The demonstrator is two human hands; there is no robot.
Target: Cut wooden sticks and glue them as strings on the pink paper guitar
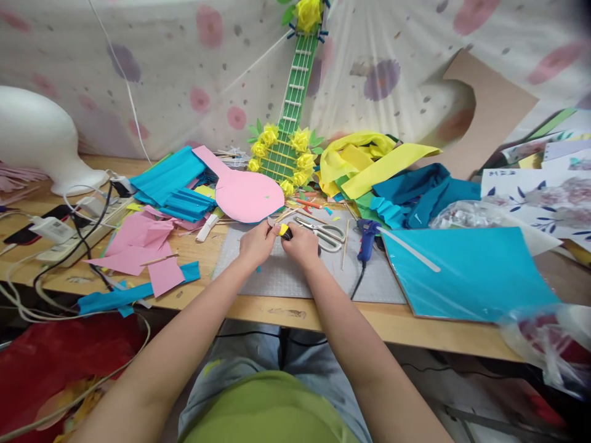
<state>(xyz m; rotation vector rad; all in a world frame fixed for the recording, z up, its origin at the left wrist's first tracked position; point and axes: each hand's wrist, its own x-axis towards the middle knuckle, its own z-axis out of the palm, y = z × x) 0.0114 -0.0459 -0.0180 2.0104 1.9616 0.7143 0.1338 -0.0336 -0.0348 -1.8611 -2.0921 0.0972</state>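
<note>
My left hand (257, 245) is closed in a pinch over the grey cutting mat (272, 280), its fingertips close to those of my right hand (301, 244). My right hand is wrapped round a small yellow-and-black object (285, 231), mostly hidden by the fingers. Whatever my left fingertips pinch is too small to make out. Just beyond my hands lies a pink paddle-shaped paper piece (249, 195) with a blue edge. Scissors (325, 232) with pale handles rest right of my right hand. A blue glue gun (367, 240) lies farther right.
A green paper guitar (295, 98) with yellow flowers leans at the back. Blue crepe paper (168, 178) and pink scraps (138, 240) lie left, near a power strip (87, 231) with cables. Yellow crepe paper (369, 163) and a blue sheet (466, 271) lie right. A white foam head (37, 135) stands left.
</note>
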